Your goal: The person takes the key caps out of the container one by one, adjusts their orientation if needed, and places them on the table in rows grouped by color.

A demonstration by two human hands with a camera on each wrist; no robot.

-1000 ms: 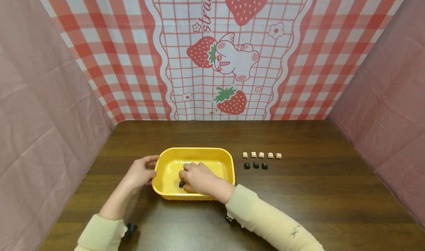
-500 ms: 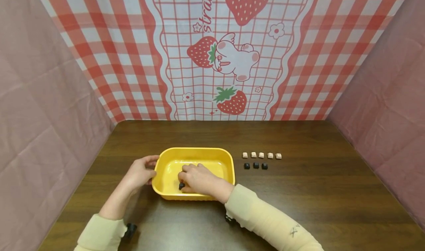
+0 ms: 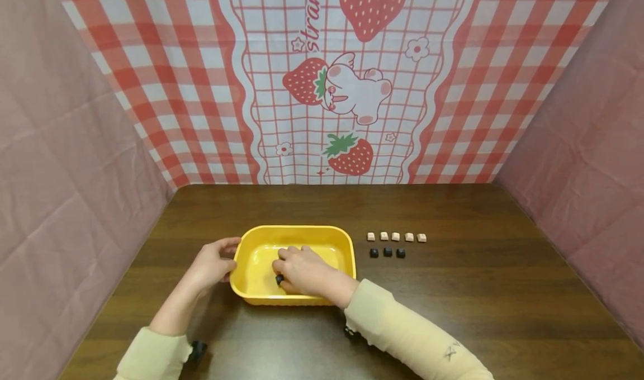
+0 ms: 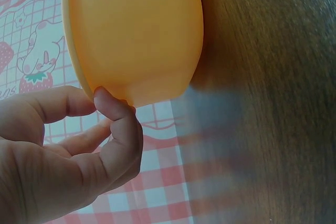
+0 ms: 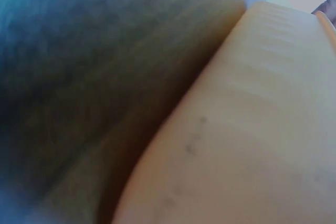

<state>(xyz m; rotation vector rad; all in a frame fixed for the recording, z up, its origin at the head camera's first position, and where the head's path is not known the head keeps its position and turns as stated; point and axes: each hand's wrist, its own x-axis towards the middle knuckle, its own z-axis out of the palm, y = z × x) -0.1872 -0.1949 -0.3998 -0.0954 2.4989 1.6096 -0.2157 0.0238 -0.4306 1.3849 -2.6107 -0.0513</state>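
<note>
The black keycap (image 3: 279, 279) lies on the floor of the yellow tray (image 3: 261, 233), toward its near left part, and we see our right hand (image 3: 302, 269) curled over it with the fingertips closing on it; it looks pinched, though most of it is hidden under the fingers. The right wrist view shows only the tray's blurred outer wall (image 5: 252, 145) against the table. Our left hand (image 3: 211, 262) grips the tray's left rim, the thumb and a bent finger touching the outer wall (image 4: 136, 35) in the left wrist view. We can make out nothing else in the tray. On the brown table (image 3: 453, 313), to the right of the tray and apart from it, stand a far row of five pale keycaps (image 3: 396, 237) and, just nearer, a row of three black keycaps (image 3: 387, 252).
</note>
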